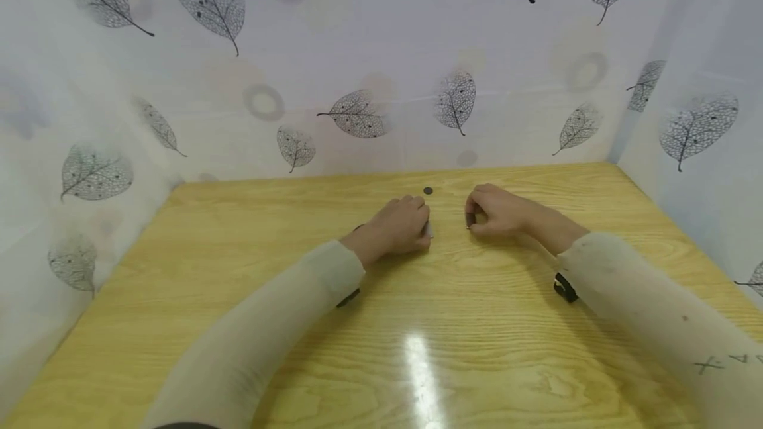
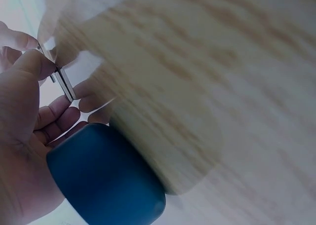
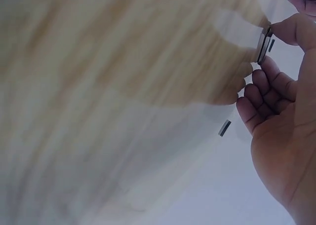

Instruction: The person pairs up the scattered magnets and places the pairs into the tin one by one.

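I see a white sheet printed with grey leaves (image 1: 352,38) behind and beside the yellowish wood-grain worktop (image 1: 453,296), which is glossy enough to mirror things.

Two off-white sleeves (image 1: 256,343) reach in. A bit of black hardware (image 1: 565,288) shows below the right cuff.

Hands: both bare, both pinching. Left hand (image 1: 401,227) has a small, thin, silver-edged flat piece (image 1: 428,230) between thumb and fingers. Right hand (image 1: 497,207) has a small, thin, dark-faced flat piece (image 1: 470,220), roughly upright, also between thumb and fingers.

Pieces sit low over the worktop, near each other with a gap between. Can't tell if either touches down; the doubled edges in my wrist views could be reflections or a second layer.

Smallest: a dark flat round disc (image 1: 428,190), loose on the worktop just past the left hand, toward the back edge. Neither hand is on it.

Handling, my guess: both pieces light and stiff, probably metal. Smooth faces, so slippery; thin, so awkward to pick up once flat. Breakage looks unlikely, though I can't confirm the material. I'd grip by opposite edges, thumb against index, faces clear.
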Motion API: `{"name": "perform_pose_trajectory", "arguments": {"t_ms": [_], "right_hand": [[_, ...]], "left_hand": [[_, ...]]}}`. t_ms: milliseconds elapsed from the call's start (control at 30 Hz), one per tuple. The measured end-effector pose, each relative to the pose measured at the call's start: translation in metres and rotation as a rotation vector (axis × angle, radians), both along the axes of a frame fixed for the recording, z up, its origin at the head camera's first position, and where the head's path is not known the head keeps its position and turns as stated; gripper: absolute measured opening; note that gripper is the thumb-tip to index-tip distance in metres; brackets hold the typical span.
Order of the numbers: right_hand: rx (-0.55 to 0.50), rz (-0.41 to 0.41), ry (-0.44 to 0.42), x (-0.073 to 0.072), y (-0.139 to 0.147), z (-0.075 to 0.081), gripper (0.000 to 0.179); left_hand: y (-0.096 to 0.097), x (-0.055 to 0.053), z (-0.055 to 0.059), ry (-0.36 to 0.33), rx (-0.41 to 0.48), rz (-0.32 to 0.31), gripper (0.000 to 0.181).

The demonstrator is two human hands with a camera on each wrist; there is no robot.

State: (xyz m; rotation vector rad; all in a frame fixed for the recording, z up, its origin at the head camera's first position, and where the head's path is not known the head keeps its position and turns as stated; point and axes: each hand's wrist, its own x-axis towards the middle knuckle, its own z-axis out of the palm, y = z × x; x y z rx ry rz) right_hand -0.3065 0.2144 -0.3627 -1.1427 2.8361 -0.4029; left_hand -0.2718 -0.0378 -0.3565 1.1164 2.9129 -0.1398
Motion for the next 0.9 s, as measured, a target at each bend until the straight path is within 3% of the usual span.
{"name": "perform_pose_trajectory", "arguments": {"t_ms": [900], "right_hand": [[0.019,0.027,0.007,0.002,-0.024,0.001,0.019]], "left_hand": [[0.001,-0.001,0.000,0.014,-0.028,0.023,0.032]]}}
